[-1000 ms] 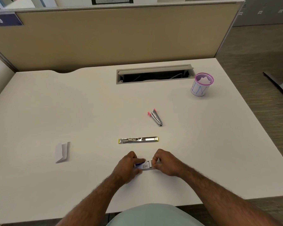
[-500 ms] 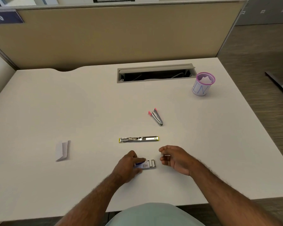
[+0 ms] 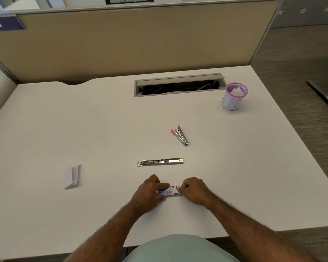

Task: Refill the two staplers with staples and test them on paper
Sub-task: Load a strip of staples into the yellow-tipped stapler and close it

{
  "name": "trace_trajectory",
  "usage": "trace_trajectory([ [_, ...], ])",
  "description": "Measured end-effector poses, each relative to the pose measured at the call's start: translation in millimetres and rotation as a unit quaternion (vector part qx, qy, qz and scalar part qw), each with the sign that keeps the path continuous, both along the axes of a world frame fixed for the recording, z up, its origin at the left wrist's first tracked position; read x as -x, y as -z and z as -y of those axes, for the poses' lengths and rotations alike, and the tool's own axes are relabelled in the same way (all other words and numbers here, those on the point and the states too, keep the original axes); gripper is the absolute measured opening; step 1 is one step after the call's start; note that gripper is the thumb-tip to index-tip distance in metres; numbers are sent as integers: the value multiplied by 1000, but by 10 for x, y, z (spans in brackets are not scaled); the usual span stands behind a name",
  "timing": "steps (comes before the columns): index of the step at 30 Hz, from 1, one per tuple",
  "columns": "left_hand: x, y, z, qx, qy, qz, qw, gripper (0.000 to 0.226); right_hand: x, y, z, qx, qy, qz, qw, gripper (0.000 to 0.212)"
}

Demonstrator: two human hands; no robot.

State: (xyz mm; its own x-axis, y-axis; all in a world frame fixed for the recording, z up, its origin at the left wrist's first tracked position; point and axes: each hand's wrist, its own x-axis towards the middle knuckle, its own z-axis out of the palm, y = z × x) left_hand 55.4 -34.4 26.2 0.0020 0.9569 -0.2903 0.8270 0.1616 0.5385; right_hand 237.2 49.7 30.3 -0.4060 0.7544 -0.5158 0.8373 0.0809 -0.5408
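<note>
A small staple box [image 3: 167, 191] with a purple label lies near the desk's front edge, its inner tray of metal staples [image 3: 175, 190] pulled out to the right. My left hand [image 3: 151, 191] holds the box down. My right hand [image 3: 194, 190] pinches the tray's right end. Just beyond the hands a yellow-edged stapler [image 3: 160, 161] lies flat, swung fully open. Farther back a small pink-tipped stapler [image 3: 180, 135] lies partly open. A folded white paper [image 3: 72, 175] rests at the left.
A purple mesh cup [image 3: 234, 97] wrapped in paper stands at the back right. A cable slot [image 3: 179, 86] is cut into the white desk [image 3: 45, 129]. A tan partition [image 3: 121, 38] closes off the back.
My right hand pulled away from the staple box half a second ago, fingers loosely curled, and has now come back to grip the tray's right end. My left hand stayed on the box.
</note>
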Motion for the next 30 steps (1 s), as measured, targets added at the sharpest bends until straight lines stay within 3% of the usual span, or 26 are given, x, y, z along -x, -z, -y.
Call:
trace_trajectory([
  [18,-122,55,-97,-30,32,-22,999,47,11,71,31,-71,8,-40,997,20],
  [27,-279,36,-211,-61,28,-1,998,40,-74,43,76,-101,30,-48,993,25],
  [30,-345,16,-277,-82,23,5,996,32,-92,-5,96,-81,58,-47,994,36],
])
